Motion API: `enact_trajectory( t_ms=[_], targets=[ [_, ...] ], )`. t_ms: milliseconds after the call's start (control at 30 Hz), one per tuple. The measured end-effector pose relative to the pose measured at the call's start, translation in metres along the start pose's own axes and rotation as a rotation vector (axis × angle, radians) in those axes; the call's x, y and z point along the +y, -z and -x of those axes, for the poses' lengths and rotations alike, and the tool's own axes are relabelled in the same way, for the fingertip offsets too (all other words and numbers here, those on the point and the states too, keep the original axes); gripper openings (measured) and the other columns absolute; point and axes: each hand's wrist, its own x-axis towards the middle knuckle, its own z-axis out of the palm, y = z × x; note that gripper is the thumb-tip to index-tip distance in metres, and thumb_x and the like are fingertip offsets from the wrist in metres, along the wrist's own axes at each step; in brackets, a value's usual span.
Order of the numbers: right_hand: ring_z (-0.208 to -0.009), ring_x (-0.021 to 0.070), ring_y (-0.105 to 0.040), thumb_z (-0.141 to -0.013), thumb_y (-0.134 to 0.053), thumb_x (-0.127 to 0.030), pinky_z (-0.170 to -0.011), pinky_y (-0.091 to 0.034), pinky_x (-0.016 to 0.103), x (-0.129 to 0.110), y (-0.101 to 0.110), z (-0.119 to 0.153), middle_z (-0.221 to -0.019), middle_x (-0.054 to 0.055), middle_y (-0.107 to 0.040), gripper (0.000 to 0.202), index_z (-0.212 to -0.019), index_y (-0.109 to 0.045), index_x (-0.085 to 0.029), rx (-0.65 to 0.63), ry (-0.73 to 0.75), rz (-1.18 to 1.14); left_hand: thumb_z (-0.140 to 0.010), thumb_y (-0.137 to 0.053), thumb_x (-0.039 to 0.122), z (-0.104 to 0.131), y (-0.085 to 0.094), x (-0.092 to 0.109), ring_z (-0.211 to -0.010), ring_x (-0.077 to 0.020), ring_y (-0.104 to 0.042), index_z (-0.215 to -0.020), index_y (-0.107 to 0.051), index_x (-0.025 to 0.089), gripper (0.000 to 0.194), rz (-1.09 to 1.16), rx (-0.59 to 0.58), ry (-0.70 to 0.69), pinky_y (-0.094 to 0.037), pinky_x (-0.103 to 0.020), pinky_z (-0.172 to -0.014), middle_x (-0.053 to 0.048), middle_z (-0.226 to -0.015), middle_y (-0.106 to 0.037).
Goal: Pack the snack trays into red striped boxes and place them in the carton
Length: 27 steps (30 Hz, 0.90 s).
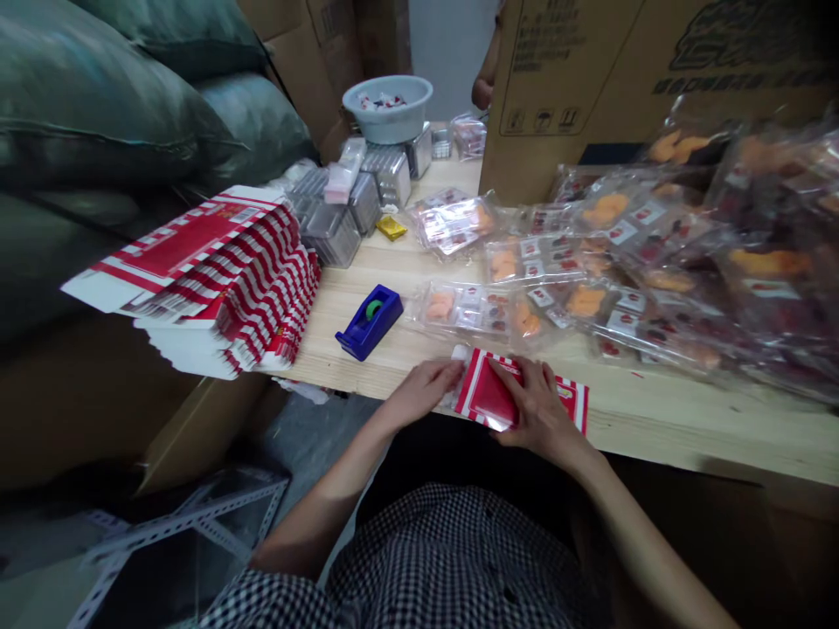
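A red-and-white carton (486, 393) lies at the front edge of the wooden table, its printed face up. My right hand (538, 406) rests across it, with fingers bent over the top and pressing it. At the carton's left end, my left hand (427, 386) is closed, with thumb and fingertips pinched at the white end flap. Some clear plastic seems to show there, but the fingers partly hide it. A blue tape dispenser (370, 323) with a green core stands beyond my left hand.
A tall stack of flat red-and-white cartons (262, 288) stands at left. Clear plastic packs (609, 297) pile up at right before a big cardboard box (557, 96). Behind are clear cases (331, 229), a gold packet (391, 227) and a basin (393, 122). Another person's arm (486, 79) shows.
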Motion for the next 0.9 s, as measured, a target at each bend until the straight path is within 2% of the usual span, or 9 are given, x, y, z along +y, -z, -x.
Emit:
enact_trajectory(
  t_ms=[133, 233, 367, 533, 667, 733, 833, 867, 900],
  targets=[
    [-0.143, 0.0463, -0.031, -0.063, -0.08, -0.034, -0.118, -0.015, 0.067, -0.001, 0.001, -0.002, -0.15, 0.025, -0.031, 0.108, -0.157, -0.029, -0.019, -0.019, -0.01, 0.0, -0.091, -0.053, 0.067, -0.007, -0.014, 0.001, -0.121, -0.0292, -0.065, -0.12, -0.069, 0.012, 0.064, 0.178, -0.03, 0.133, -0.048, -0.044, -0.108, -0.015, -0.125, -0.072],
    [-0.143, 0.0465, -0.031, -0.063, -0.081, -0.035, -0.118, -0.016, 0.067, 0.0, 0.0, -0.002, -0.151, 0.025, -0.031, 0.109, -0.157, -0.029, -0.019, -0.014, -0.01, -0.003, -0.091, -0.051, 0.069, -0.015, -0.008, 0.005, -0.124, -0.0305, -0.064, -0.123, -0.066, 0.009, 0.07, 0.306, -0.036, 0.259, -0.046, -0.047, -0.11, -0.021, -0.132, -0.067],
    [-0.142, 0.0458, -0.031, -0.062, -0.081, -0.036, -0.118, -0.017, 0.066, 0.002, -0.004, -0.001, -0.15, 0.024, -0.03, 0.11, -0.157, -0.028, -0.021, 0.013, -0.007, 0.003, -0.091, -0.052, 0.068, -0.022, 0.0, 0.005, -0.122, -0.0312, -0.066, -0.119, -0.068, 0.008, 0.068, 0.393, -0.095, 0.293, -0.047, -0.047, -0.111, -0.023, -0.134, -0.065],
    [-0.14, 0.0465, -0.034, -0.06, -0.081, -0.035, -0.116, -0.022, 0.066, 0.002, -0.006, 0.002, -0.147, 0.024, -0.032, 0.111, -0.156, -0.028, -0.021, 0.046, -0.012, 0.014, -0.091, -0.053, 0.068, -0.025, -0.011, 0.0, -0.12, -0.0319, -0.066, -0.122, -0.067, 0.007, 0.07, 0.367, -0.127, 0.229, -0.046, -0.049, -0.111, -0.023, -0.131, -0.067],
    [-0.137, 0.0459, -0.036, -0.062, -0.082, -0.035, -0.114, -0.028, 0.065, -0.001, 0.0, 0.007, -0.146, 0.023, -0.034, 0.109, -0.156, -0.028, -0.022, 0.088, -0.044, 0.0, -0.096, -0.051, 0.059, -0.013, -0.026, 0.005, -0.127, -0.0314, -0.062, -0.131, -0.065, 0.014, 0.058, 0.153, -0.195, 0.004, -0.044, -0.051, -0.113, -0.017, -0.136, -0.065],
    [-0.135, 0.0444, -0.039, -0.065, -0.082, -0.038, -0.112, -0.032, 0.064, -0.007, 0.006, 0.01, -0.145, 0.021, -0.036, 0.108, -0.157, -0.027, -0.025, 0.156, -0.093, -0.032, -0.097, -0.054, 0.05, 0.0, -0.033, 0.009, -0.133, -0.0295, -0.057, -0.139, -0.059, 0.022, 0.051, -0.023, -0.083, -0.184, -0.041, -0.051, -0.115, -0.013, -0.142, -0.062],
    [-0.133, 0.0413, -0.041, -0.067, -0.084, -0.041, -0.111, -0.037, 0.061, -0.027, 0.016, 0.011, -0.145, 0.018, -0.036, 0.11, -0.159, -0.024, -0.027, 0.328, -0.188, -0.111, -0.092, -0.066, 0.039, 0.023, -0.047, 0.013, -0.146, -0.0299, -0.04, -0.147, -0.048, 0.026, 0.059, -0.258, 0.345, -0.467, -0.031, -0.055, -0.122, -0.012, -0.154, -0.049],
    [-0.134, 0.0407, -0.041, -0.067, -0.084, -0.041, -0.111, -0.038, 0.06, -0.036, 0.018, 0.009, -0.146, 0.017, -0.035, 0.112, -0.159, -0.022, -0.027, 0.399, -0.215, -0.136, -0.089, -0.071, 0.037, 0.028, -0.052, 0.015, -0.15, -0.0306, -0.034, -0.148, -0.044, 0.026, 0.066, -0.283, 0.458, -0.526, -0.027, -0.056, -0.124, -0.012, -0.159, -0.042],
    [-0.135, 0.0405, -0.039, -0.067, -0.084, -0.041, -0.111, -0.038, 0.061, -0.045, 0.02, 0.007, -0.147, 0.017, -0.033, 0.113, -0.16, -0.021, -0.027, 0.474, -0.239, -0.158, -0.086, -0.075, 0.035, 0.032, -0.057, 0.017, -0.152, -0.0311, -0.03, -0.151, -0.04, 0.026, 0.074, -0.263, 0.514, -0.555, -0.026, -0.055, -0.124, -0.013, -0.162, -0.036]
  ],
)
